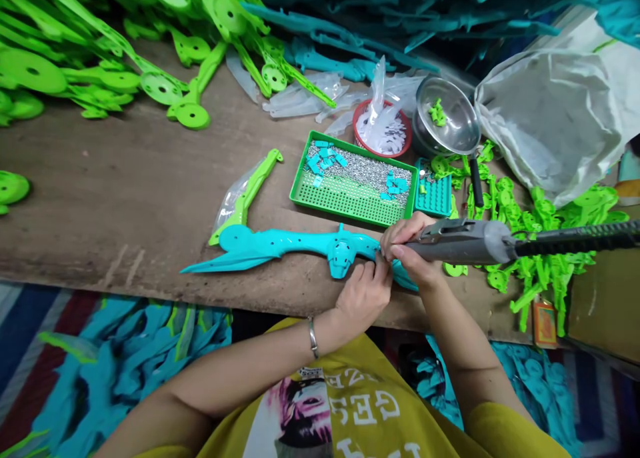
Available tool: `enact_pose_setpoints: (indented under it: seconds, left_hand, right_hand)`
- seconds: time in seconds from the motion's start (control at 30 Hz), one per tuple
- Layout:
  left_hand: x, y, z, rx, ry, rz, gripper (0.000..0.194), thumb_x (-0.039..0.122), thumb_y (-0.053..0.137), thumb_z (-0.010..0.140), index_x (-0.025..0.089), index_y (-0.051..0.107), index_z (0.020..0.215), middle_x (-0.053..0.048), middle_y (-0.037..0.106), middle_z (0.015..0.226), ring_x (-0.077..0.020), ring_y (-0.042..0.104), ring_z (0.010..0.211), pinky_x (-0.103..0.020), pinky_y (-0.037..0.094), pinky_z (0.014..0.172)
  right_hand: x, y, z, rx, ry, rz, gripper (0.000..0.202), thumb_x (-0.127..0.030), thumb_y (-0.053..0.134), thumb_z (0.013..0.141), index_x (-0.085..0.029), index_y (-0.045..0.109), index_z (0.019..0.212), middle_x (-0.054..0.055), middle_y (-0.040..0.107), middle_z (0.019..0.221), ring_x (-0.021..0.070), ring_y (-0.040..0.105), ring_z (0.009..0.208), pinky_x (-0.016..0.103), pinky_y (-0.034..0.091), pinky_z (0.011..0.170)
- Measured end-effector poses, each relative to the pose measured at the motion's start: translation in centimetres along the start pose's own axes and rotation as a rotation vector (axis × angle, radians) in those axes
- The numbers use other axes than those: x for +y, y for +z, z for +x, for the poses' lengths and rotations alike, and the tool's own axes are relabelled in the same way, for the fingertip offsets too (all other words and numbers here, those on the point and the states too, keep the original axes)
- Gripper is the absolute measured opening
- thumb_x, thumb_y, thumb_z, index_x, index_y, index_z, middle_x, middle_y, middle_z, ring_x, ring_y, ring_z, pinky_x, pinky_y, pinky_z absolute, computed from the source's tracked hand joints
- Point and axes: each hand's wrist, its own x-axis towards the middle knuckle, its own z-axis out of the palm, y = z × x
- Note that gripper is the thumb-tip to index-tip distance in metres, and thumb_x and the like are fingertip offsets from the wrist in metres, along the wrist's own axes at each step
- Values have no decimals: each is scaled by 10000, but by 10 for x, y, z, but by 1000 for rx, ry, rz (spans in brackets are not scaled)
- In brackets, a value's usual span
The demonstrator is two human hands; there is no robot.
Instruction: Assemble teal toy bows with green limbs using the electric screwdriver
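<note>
Near the front edge of the wooden tabletop (150, 178), the long turquoise plastic bow-shaped piece (300, 241) lies flat. The left hand (364, 294) is narrow, fingers curled against its right part; whether they pinch anything is hidden. The right hand (411, 243) is closed round the front of the grey cylindrical power driver (463, 241).

Beyond them, mid-tabletop, sits the green rectangular plastic tray (350, 213) — silvery screws (365, 171) and small turquoise plastic blocks (325, 157) inside. Just beside its right end is the small turquoise plastic tray (434, 205), holding small bits. Farther back, the round red plastic basket (361, 140) holds whitish plastic strips (387, 137); the shiny metal pan (463, 128), black-handled, holds bright green plastic bits (437, 113).
</note>
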Motion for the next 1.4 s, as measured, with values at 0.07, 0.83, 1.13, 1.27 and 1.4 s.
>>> enact_pose_setpoints:
  seconds: [0.07, 0.83, 1.13, 1.27, 1.4]
  left_hand:
    - [0, 1, 1, -8, 1, -19, 331, 111, 431, 1003, 52, 677, 1216, -182, 710, 1034, -223, 622, 795, -374, 477, 671]
    - [0, 6, -5, 43, 15, 115, 444, 73, 485, 975, 38, 593, 1405, -208, 683, 1302, -172, 658, 781, -343, 495, 685]
    - [0, 5, -4, 34, 25, 126, 453, 51, 468, 968, 40, 599, 1401, -202, 689, 1300, -153, 645, 726, -333, 497, 665]
    - [1, 4, -4, 48, 23, 131, 449, 60, 459, 973, 34, 604, 1398, -199, 691, 1295, -157, 648, 720, -332, 500, 660]
    - [1, 3, -3, 11, 18, 95, 447, 82, 459, 985, 30, 589, 1410, -217, 673, 1318, -166, 658, 741, -342, 513, 697]
  right_hand:
    - [0, -3, 5, -74, 56, -14, 215, -331, 791, 819, -264, 587, 836, -50, 597, 625, 153, 576, 536, 316, 491, 500]
    - [32, -43, 58, 535, -146, -245, 287, -418, 758, 782, -257, 585, 942, -90, 551, 544, 139, 543, 464, 314, 481, 540]
    - [33, -42, 63, 521, -104, -263, 299, -437, 761, 767, -247, 571, 899, -87, 546, 532, 138, 543, 451, 307, 462, 510]
    - [11, -30, 61, 531, -155, -216, 249, -385, 745, 787, -252, 593, 933, -84, 539, 543, 136, 544, 457, 306, 478, 519]
    - [-15, -4, 46, 442, -158, -120, 202, -349, 726, 798, -256, 611, 936, -77, 521, 530, 136, 519, 439, 305, 470, 490]
